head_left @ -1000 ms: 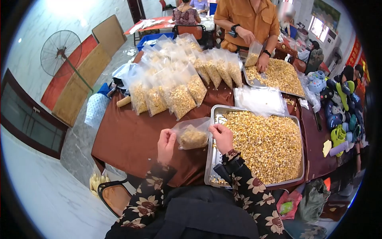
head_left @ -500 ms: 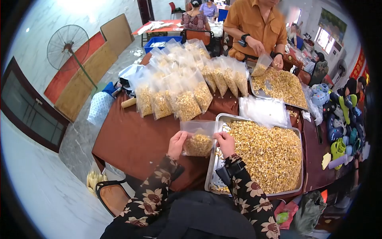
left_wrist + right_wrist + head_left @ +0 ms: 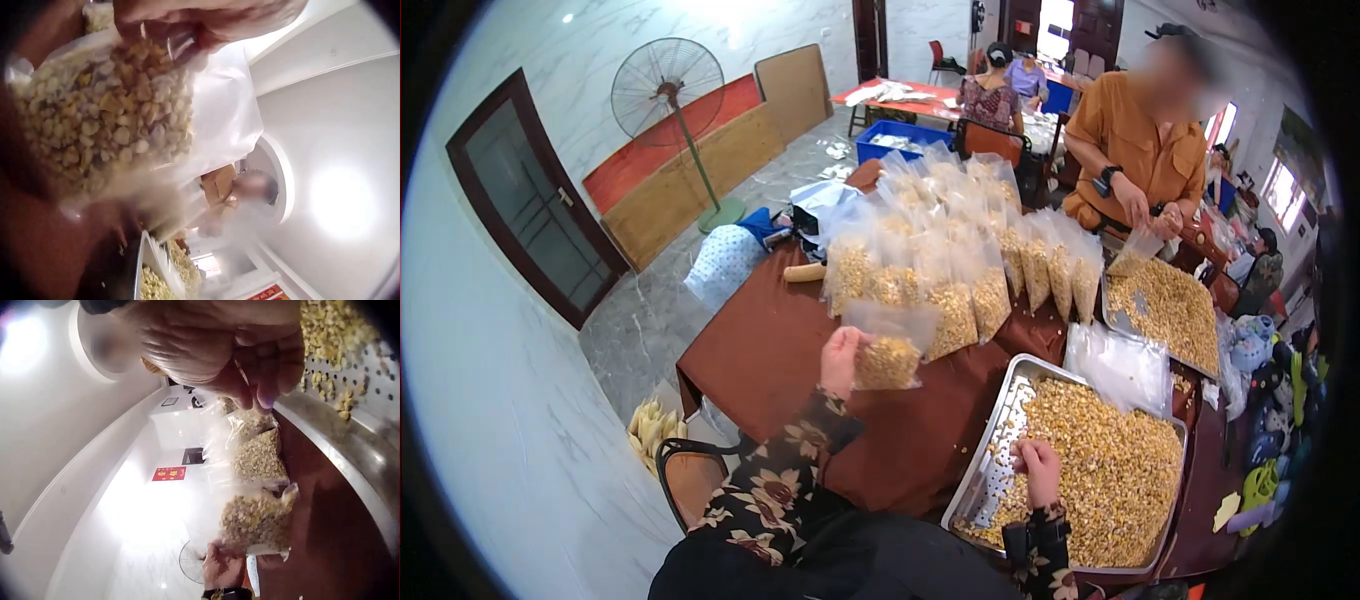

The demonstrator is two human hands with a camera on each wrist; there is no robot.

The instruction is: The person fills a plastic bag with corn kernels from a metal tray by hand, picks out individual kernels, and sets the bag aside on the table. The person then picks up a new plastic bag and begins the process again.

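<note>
1. Brown tablecloth point(image 3: 770, 350) spreads beneath the raised bag of corn kernels point(image 3: 887, 362).
2. Left hand point(image 3: 840, 364) pinches the bag's left edge, its filled body right of the fingertips.
3. Right hand point(image 3: 1040, 474), loosely curled and empty, hovers above the steel tray point(image 3: 1004, 440).

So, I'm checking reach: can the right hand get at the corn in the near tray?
Probably yes: the right hand holds nothing and hovers over the near tray, with nothing between it and the corn.
</note>
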